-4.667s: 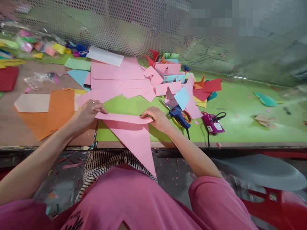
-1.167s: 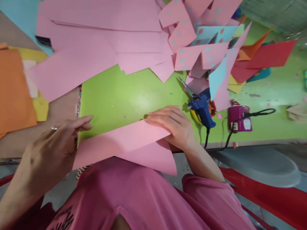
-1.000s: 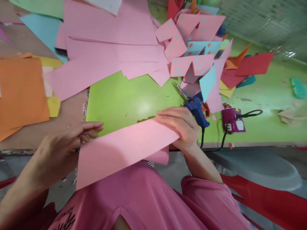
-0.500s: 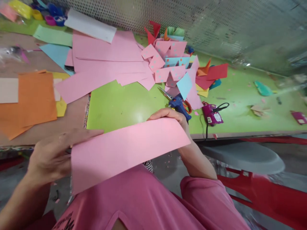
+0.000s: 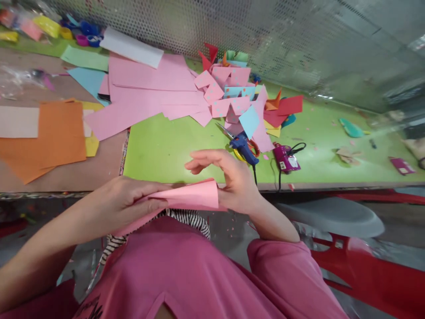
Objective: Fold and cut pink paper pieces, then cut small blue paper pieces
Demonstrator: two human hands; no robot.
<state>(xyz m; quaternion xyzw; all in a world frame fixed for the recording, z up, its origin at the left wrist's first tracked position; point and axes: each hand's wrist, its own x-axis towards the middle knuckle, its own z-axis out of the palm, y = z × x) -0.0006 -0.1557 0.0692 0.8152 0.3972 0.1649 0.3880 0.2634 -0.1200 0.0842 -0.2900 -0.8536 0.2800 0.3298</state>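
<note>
The green tabletop [image 5: 152,146] lies below a perforated screen [image 5: 159,31]. Left hand [image 5: 124,199]: nearly closed, pinching the pink sheet [image 5: 195,195]. The sheet, spread broad 0.5 s ago, is now bent over into a narrower band between the 2 hands, at the tabletop's near edge. Right hand [image 5: 237,181]: open, fingers arched above the sheet; thumb hidden.

Left hand [image 5: 128,201]: fingers [image 5: 146,187] and thumb [image 5: 154,205] drawn together in a pinch. Right hand [image 5: 237,186]: fingers curved, loosely parted, tips just beyond the left fingertips. Both forearms [image 5: 274,220] slope back from the fingers.
</note>
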